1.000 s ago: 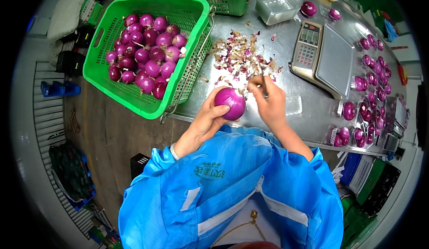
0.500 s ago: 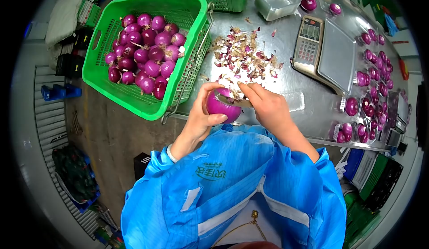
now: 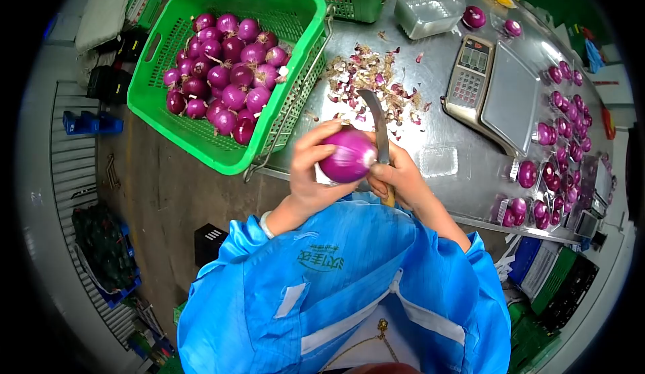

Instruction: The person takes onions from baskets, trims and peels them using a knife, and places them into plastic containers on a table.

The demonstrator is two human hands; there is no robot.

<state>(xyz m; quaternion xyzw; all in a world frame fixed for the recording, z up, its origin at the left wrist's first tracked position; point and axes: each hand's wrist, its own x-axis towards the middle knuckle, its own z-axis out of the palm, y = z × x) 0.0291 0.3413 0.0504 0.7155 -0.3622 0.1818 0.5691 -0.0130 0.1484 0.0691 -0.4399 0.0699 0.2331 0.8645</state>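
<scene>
My left hand (image 3: pixel 309 176) is wrapped round a large purple onion (image 3: pixel 346 155) near the table's front edge. A whitish end of the onion faces right. My right hand (image 3: pixel 402 176) grips a knife (image 3: pixel 377 122) by its yellowish handle, the curved blade pointing up and away from me. The right fingertips are close beside the onion's pale end; whether they touch it is hard to tell. Beyond both hands, a pile of onion skins and scraps (image 3: pixel 376 82) lies on the metal table (image 3: pixel 342 38).
A green basket (image 3: pixel 232 166) of purple onions stands left, another green basket (image 3: pixel 356 1) behind it. At the back are clear plastic trays (image 3: pixel 430 11). A scale (image 3: pixel 470 78) sits right of the scraps, with packed onions (image 3: pixel 527 174) along the table's right side.
The blade lay across the onion half a second ago; now it points upward beside it. The onion has been turned, its pale end now facing right.
</scene>
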